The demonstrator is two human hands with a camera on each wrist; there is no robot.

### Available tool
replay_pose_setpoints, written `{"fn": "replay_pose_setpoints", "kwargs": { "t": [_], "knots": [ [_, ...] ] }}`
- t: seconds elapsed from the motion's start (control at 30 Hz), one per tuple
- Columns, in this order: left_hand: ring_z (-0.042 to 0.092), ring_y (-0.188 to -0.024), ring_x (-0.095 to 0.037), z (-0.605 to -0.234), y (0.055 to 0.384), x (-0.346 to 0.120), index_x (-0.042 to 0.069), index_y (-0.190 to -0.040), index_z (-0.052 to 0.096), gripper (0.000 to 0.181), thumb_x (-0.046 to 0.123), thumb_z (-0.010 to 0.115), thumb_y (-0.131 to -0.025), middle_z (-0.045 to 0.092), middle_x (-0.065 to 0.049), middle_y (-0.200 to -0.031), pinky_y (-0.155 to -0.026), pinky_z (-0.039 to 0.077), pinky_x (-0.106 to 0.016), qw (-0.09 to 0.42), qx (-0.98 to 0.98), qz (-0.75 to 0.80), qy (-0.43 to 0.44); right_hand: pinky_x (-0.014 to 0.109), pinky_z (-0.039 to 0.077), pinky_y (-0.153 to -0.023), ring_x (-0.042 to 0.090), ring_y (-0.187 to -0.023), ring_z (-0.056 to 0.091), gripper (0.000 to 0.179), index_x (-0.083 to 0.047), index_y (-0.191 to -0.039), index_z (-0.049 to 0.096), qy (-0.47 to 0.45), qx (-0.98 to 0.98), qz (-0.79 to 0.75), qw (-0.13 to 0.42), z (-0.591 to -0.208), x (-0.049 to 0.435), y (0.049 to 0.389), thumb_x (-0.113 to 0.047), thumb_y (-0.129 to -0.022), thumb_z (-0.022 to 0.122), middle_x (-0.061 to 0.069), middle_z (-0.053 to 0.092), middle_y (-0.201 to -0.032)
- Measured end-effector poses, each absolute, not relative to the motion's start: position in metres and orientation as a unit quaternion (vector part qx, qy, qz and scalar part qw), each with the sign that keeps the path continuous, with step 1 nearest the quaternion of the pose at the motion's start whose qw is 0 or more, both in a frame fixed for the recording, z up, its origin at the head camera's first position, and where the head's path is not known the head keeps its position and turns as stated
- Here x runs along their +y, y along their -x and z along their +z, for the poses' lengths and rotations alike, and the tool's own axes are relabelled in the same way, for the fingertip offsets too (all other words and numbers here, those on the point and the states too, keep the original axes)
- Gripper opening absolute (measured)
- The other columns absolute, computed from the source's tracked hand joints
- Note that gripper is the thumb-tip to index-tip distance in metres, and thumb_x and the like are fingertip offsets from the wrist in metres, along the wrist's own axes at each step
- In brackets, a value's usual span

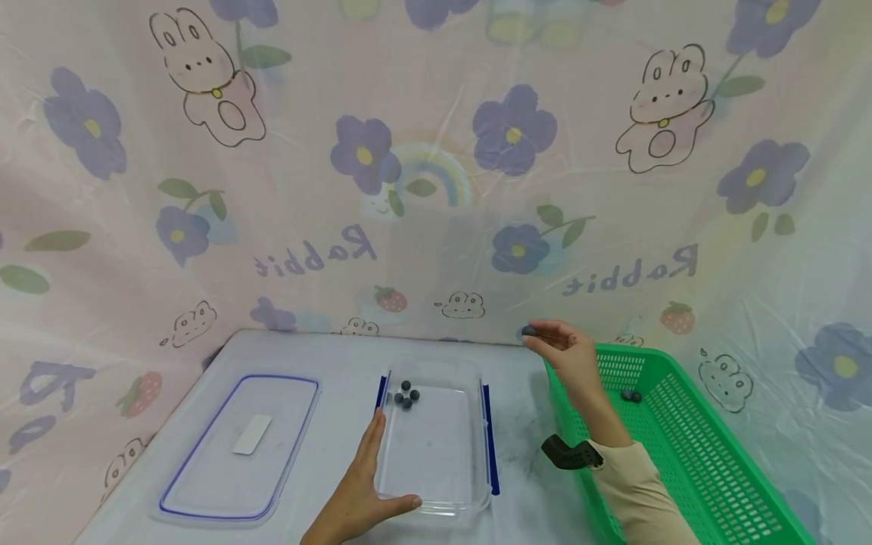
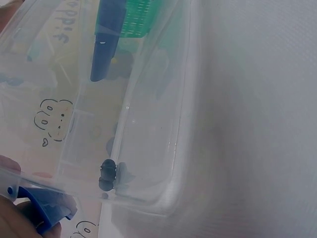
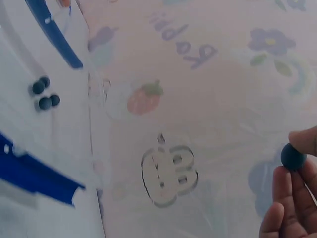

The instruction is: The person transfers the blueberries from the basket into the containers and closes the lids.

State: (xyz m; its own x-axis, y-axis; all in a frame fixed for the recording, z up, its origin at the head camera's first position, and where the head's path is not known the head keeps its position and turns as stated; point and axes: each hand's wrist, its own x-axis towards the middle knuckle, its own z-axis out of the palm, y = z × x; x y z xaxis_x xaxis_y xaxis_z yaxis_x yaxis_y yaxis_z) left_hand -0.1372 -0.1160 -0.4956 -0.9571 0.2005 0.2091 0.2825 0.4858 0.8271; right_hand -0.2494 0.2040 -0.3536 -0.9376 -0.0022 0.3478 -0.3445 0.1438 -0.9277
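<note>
Ball pinched in your right hand, you're apparently transferring it, likely needing lowering leftward into the box your spread left hand is touching.

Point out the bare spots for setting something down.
Tabletop between the blue-rimmed lid and clear container, and between container and green basket; also the container's near floor. Crowded: its far-left corner, with dark balls, and its left side, at the left hand.

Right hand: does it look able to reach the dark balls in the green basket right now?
Likely yes: the green basket is open-topped and nothing covers the dark balls, though the right hand already pinches another ball.
</note>
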Motion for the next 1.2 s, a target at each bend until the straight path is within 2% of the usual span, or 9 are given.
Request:
{"fn": "replay_pose_setpoints", "kwargs": {
  "t": [0.27,0.6,0.83,1.0,1.2],
  "knots": [
    [0.011,-0.143,-0.038,-0.495,0.137,-0.115,0.012,-0.157,0.005,0.124,0.047,0.085,-0.070,0.001,-0.008,-0.162,-0.102,0.026,-0.067,0.038,-0.858,-0.492,0.139,0.024,0.052,-0.082,0.014,-0.091,0.064,0.034,0.007,-0.114,0.064,-0.136,-0.738,0.651,0.116,-0.356,0.170,0.256,-0.007,-0.084,0.076,0.012,0.066,-0.105],
    [0.012,-0.143,-0.039,-0.494,0.138,-0.113,0.016,-0.157,0.003,0.125,0.050,0.084,-0.069,0.000,-0.009,-0.162,-0.101,0.026,-0.068,0.029,-0.865,-0.484,0.127,0.030,0.053,-0.084,0.021,-0.094,0.064,0.031,0.003,-0.110,0.067,-0.142,-0.715,0.681,0.073,-0.376,0.131,0.262,-0.006,-0.082,0.077,0.012,0.067,-0.104],
    [0.014,-0.142,-0.042,-0.493,0.138,-0.111,0.010,-0.157,0.006,0.125,0.051,0.084,-0.068,0.000,-0.011,-0.162,-0.099,0.028,-0.069,0.023,-0.871,-0.478,0.113,0.031,0.051,-0.086,0.019,-0.092,0.063,0.031,0.007,-0.112,0.065,-0.133,-0.709,0.692,0.023,-0.383,0.104,0.260,-0.003,-0.084,0.075,0.018,0.066,-0.106],
    [0.013,-0.142,-0.042,-0.493,0.138,-0.111,0.012,-0.157,0.004,0.125,0.051,0.084,-0.069,-0.001,-0.011,-0.162,-0.100,0.027,-0.069,0.019,-0.871,-0.477,0.114,0.038,0.049,-0.092,0.019,-0.094,0.064,0.031,0.003,-0.111,0.067,-0.106,-0.712,0.694,0.011,-0.406,0.087,0.274,-0.008,-0.084,0.076,0.011,0.068,-0.103],
    [0.012,-0.143,-0.040,-0.493,0.138,-0.113,0.007,-0.156,0.006,0.125,0.048,0.085,-0.069,0.001,-0.012,-0.161,-0.103,0.025,-0.067,0.036,-0.863,-0.487,0.130,0.039,0.049,-0.092,0.020,-0.092,0.065,0.029,-0.002,-0.108,0.070,-0.085,-0.726,0.682,-0.004,-0.419,0.070,0.281,-0.011,-0.081,0.078,0.006,0.069,-0.097]
  ]
}}
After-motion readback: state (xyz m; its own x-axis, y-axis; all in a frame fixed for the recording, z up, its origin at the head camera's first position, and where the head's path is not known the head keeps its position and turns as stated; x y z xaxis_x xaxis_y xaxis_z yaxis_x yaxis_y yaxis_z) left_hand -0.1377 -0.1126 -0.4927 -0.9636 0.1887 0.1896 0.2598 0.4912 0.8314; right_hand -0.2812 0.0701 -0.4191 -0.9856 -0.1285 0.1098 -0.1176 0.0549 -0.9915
